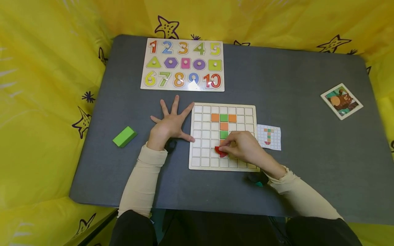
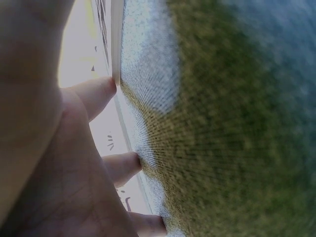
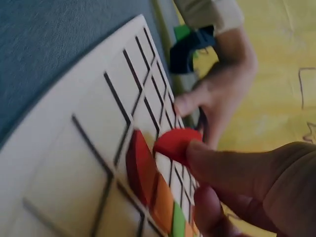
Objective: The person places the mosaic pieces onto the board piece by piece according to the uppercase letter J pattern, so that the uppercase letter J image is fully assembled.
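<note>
My right hand (image 1: 241,146) pinches a red rounded block (image 3: 174,144) between thumb and fingers, just above the wooden grid board (image 1: 201,160). A second red block (image 3: 141,168) with a curved edge lies on the board beside it, below a column of orange and green squares (image 1: 224,126). More orange and green squares form a row at the column's top. My left hand (image 1: 169,126) has its fingers spread, with thumb and forefinger touching the board's left edge. In the left wrist view, fingertips (image 2: 106,89) meet the board's side and the table.
A printed pattern card (image 1: 274,138) lies against the board's right side. At the back left is a number and shape puzzle (image 1: 181,73). A green block (image 1: 124,136) sits at left, and a bear picture tile (image 1: 341,101) at far right. Yellow cloth surrounds the grey table (image 1: 307,119).
</note>
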### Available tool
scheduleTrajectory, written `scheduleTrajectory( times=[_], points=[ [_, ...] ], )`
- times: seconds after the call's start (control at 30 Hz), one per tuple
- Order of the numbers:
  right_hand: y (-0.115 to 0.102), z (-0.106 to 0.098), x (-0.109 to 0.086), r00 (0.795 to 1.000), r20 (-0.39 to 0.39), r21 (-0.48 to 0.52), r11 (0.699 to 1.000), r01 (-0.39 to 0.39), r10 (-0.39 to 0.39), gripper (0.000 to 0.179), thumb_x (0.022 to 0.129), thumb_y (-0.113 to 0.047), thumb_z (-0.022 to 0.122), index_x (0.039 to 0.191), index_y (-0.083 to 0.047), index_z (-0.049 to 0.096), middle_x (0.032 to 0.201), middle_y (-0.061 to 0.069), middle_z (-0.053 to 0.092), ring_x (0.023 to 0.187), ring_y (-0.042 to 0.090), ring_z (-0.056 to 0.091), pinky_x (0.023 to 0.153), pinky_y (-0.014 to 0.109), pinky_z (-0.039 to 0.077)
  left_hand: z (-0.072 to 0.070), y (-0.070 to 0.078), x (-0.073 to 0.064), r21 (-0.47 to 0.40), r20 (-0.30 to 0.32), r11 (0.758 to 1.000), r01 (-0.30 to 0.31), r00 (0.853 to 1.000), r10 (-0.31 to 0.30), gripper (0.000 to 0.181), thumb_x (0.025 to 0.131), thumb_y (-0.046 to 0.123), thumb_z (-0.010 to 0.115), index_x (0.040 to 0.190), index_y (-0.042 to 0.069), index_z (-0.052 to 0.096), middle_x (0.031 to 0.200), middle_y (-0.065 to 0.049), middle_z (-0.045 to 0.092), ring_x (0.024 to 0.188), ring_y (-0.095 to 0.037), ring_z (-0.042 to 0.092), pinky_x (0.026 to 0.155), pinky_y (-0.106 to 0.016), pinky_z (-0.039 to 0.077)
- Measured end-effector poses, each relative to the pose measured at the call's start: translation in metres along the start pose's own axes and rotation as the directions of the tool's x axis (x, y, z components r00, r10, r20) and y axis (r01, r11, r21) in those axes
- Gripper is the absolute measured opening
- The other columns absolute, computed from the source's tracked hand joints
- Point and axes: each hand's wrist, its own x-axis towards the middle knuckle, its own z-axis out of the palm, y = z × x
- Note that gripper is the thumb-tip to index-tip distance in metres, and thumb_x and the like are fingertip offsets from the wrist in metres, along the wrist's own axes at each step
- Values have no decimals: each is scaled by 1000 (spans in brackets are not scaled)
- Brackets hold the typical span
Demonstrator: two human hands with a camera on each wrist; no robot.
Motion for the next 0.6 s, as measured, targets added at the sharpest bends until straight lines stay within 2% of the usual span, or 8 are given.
scheduleTrajectory(
  times=[0.1, 0.23, 0.47, 0.6],
  points=[
    [-5, 5, 2, 1000, 16, -45, 999, 9, -8, 10, 84, -22, 86, 81, -14, 82, 77, -2, 78, 67, 10, 60, 61, 24, 42, 0, 1, 0, 7, 0, 1000, -4, 1000, 4, 134, 71, 58, 90, 165, 43, -5, 170, -8, -35, 146, -58, -38, 103, -95, 4],
    [-9, 10, 3, 999, 32, -105, 994, -1, 5, 10, 83, -25, 86, 78, -18, 82, 71, -6, 76, 65, 10, 57, 64, 28, 39, 0, 2, 1, 11, -5, 1000, -8, 1000, 8, 134, 71, 58, 90, 165, 43, -5, 170, -9, -35, 146, -58, -38, 103, -95, 5],
    [-13, 15, 3, 1000, -7, -187, 982, -23, 22, 16, 81, -33, 89, 73, -23, 80, 68, -9, 73, 71, 14, 60, 69, 34, 36, 1, 2, 2, 15, -2, 1000, -12, 1000, 12, 134, 71, 58, 89, 165, 43, -4, 170, -9, -35, 146, -58, -37, 103, -95, 5],
    [-16, 19, 2, 1000, -21, -226, 974, 6, -11, 15, 84, -36, 86, 76, -24, 81, 72, -9, 74, 74, 16, 61, 70, 35, 35, 1, 0, 1, 1, 3, 1000, -7, 1000, 7, 133, 72, 57, 89, 165, 42, -4, 170, -9, -35, 146, -58, -38, 102, -95, 4]
  ],
)
